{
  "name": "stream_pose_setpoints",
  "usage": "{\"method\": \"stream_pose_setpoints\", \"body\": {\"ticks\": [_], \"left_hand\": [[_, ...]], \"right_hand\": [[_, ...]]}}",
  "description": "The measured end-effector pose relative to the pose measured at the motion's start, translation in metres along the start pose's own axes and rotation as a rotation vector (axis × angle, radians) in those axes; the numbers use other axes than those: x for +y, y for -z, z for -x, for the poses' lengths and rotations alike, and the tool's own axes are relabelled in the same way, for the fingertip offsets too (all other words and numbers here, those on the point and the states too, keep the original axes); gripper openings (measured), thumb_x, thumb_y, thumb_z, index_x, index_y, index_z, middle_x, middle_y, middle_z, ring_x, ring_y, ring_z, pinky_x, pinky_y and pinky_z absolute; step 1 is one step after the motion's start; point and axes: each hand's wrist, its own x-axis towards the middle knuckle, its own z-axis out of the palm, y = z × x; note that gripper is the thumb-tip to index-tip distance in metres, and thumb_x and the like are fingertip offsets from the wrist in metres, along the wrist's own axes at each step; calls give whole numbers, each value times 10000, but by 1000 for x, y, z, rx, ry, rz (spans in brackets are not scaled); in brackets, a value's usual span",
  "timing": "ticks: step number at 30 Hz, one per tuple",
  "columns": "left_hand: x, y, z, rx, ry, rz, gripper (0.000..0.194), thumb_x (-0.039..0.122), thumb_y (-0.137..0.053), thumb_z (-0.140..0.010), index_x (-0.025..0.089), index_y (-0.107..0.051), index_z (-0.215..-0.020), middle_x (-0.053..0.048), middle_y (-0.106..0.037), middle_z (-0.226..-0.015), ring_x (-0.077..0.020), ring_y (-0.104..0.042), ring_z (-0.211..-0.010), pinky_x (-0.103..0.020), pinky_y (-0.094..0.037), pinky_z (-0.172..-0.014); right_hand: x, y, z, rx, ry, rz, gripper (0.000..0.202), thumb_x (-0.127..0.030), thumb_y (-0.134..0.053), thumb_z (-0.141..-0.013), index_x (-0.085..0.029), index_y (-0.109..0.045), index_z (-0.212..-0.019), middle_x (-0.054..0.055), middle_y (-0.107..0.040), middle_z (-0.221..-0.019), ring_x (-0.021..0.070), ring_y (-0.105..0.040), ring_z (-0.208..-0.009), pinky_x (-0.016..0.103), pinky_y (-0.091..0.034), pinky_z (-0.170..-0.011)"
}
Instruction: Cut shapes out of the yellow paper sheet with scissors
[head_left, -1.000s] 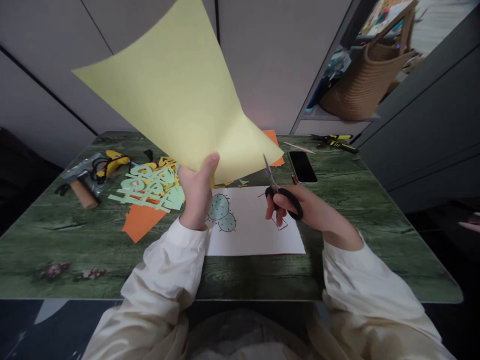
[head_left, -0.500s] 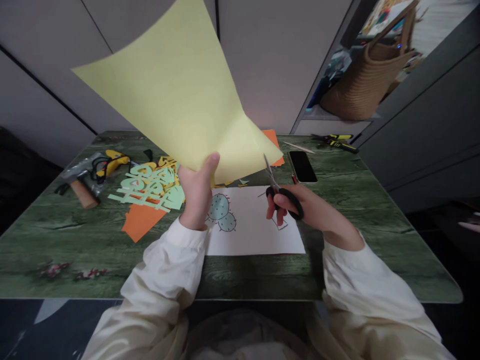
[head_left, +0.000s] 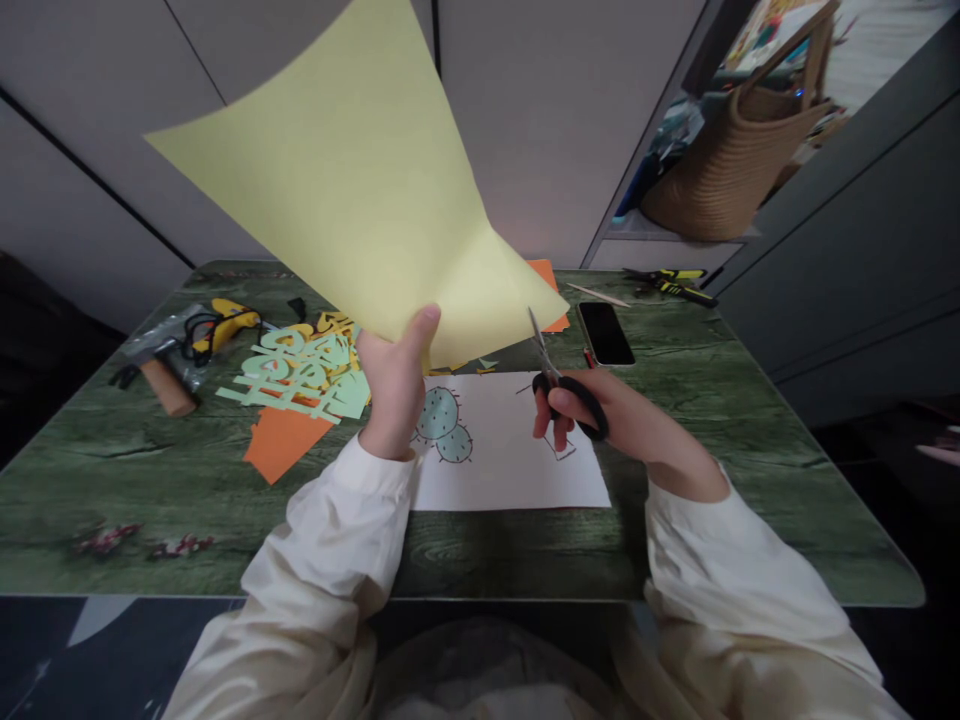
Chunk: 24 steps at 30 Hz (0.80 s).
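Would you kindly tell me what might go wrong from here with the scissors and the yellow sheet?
The yellow sheet bends and only the left hand holds it, near its lower edge, so a cut might wander. The scissors in the right hand have their blades at the sheet's edge and could slip. Scraps may drop onto the white paper below.

We recognise a probable home craft corner by its flower-printed table (head_left: 810,490), plain grey panels (head_left: 517,120), woven tote bag (head_left: 727,175) and green paper cut-outs (head_left: 349,396).
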Motion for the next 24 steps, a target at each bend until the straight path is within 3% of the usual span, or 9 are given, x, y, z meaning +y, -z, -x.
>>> {"method": "stream_pose_setpoints", "body": {"ticks": [24], "left_hand": [[2,0,0,-13,-12,11,452,368,-714,-681,153,-608,-1064,-100,-656,-1048,-207,-605,-1015,-343,-449,-945]], "right_hand": [[2,0,0,12,-18,-15,394,-541,-463,-843,-154,-505,-782,58,-652,-720,102,-569,-500,227,-406,-453]]}}
